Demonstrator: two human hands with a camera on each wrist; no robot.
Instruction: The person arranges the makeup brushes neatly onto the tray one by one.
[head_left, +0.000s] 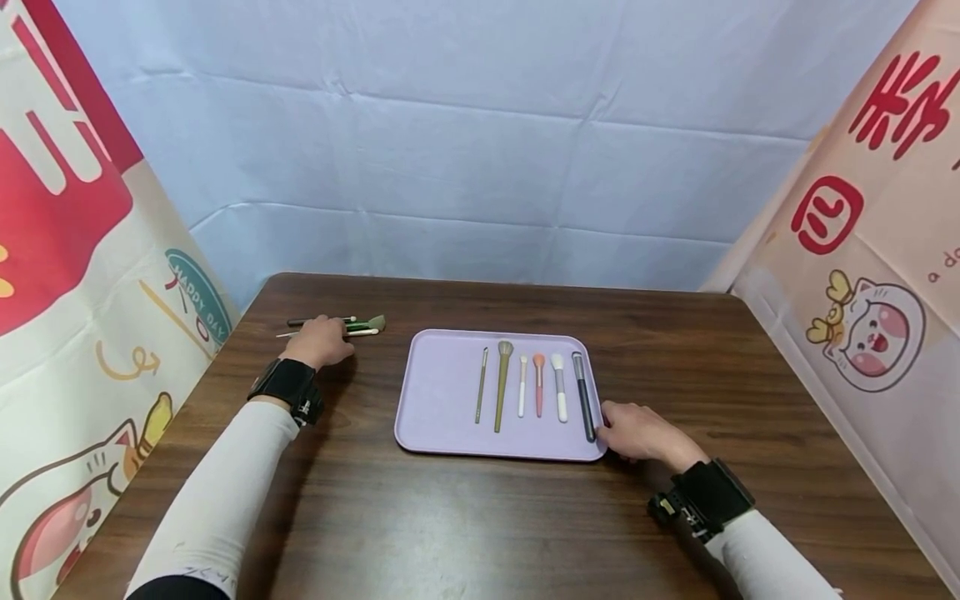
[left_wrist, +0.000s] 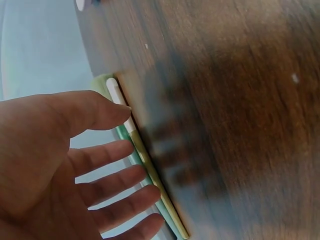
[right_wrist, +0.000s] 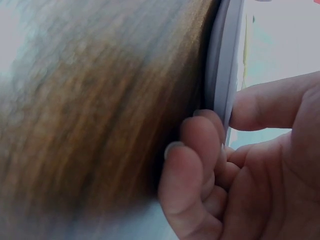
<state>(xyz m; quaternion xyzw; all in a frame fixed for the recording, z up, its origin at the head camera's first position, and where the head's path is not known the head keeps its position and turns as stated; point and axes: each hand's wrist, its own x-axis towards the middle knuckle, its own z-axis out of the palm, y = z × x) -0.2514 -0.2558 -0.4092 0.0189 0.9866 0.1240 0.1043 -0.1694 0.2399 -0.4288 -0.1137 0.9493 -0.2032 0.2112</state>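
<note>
My left hand [head_left: 321,342] is over a small group of makeup brushes at the table's far left. Among them are a green brush [head_left: 367,323] with a broad head and a white-ended brush [left_wrist: 120,97]; a dark one lies behind. In the left wrist view the thumb and spread fingers lie along the brushes without closing round them. My right hand [head_left: 641,432] pinches the right edge of a lilac tray [head_left: 442,400], thumb on the rim and fingers curled at its outer side. Several brushes lie side by side on the tray, including a pink brush [head_left: 538,385] and a black brush [head_left: 582,398].
The brown wooden table [head_left: 375,533] extends around the tray. A pale blue cloth [head_left: 465,167] hangs behind it, and printed cloths [head_left: 862,333] flank both sides.
</note>
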